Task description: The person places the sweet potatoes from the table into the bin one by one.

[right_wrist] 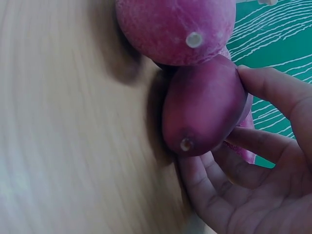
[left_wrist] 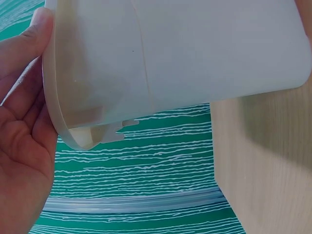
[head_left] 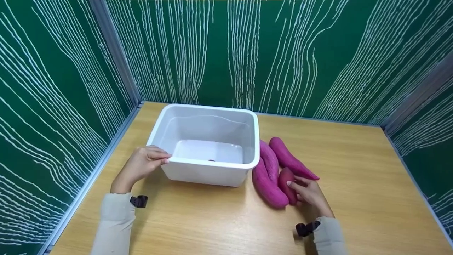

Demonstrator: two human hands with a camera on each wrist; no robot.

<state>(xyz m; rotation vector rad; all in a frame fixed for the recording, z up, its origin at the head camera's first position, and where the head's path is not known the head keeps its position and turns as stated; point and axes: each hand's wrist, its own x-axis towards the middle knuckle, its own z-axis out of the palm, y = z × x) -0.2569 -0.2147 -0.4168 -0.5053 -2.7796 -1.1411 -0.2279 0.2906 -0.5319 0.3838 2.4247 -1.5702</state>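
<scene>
Centrally, a white bin sits on the bench, its mouth facing upward and its pale interior visible to you from above. Your left hand holds the bin by its rim at the near left corner; the grip is closed to a pinch, and the left wrist view shows the thumb and the bent fingers at the rim. Your right hand lies low over the bench to the right of the bin, its grip parted only by the width of a short sweet potato, which is held between the thumb on one side and the fingers on the other. This sweet potato is the smallest and darkest of a group of four beside the bin. Against its left side, as you face it, lies a long curved sweet potato, whose rounded near end touches it in the right wrist view. Next to that and nearer the bin lies a second curved sweet potato, while a tapered sweet potato slants toward your right hand, its pointed end just beyond your fingers. A black strap circles your left wrist. Green panels bearing wavy white lines enclose the bench.
</scene>
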